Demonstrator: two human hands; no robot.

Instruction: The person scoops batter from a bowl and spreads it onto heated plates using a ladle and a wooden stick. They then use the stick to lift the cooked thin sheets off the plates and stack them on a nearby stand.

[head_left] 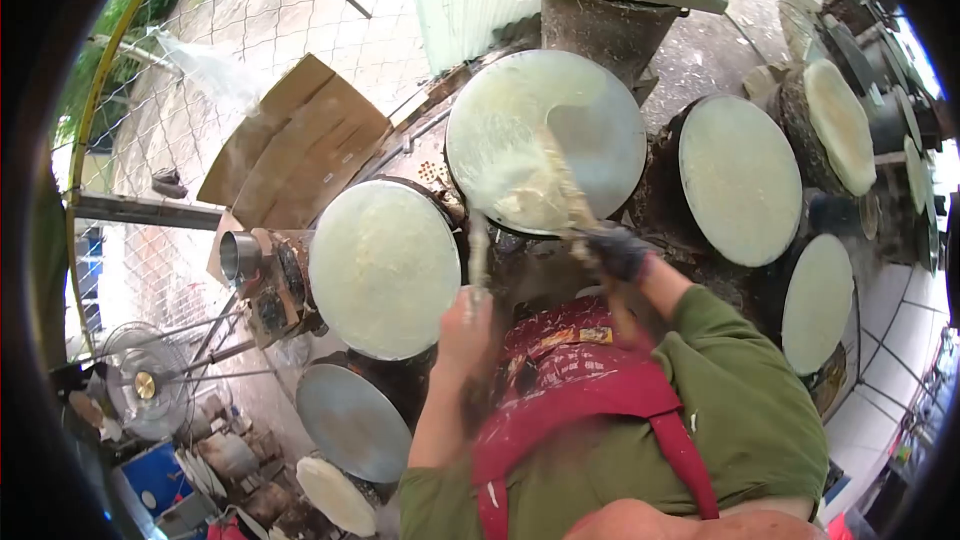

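Right hand point(617, 252), gloved, grips a wooden spreader point(560, 185) sweeping pale batter across the round grey griddle point(590, 110) straight ahead. Left hand point(467, 328) is closed round a pale stick point(478, 252). Linger, and the thin layer could tear or clump.

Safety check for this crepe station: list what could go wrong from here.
1. The right hand, gloved, spreads batter with a spreader across the round griddle; part of the plate is bare, so the sheet may come out uneven.
2. The left hand is bare and holds a stick near the griddle rim; if the plate is hot, a burn seems possible.
3. Several neighbouring griddles carry sheets unattended and could overcook.
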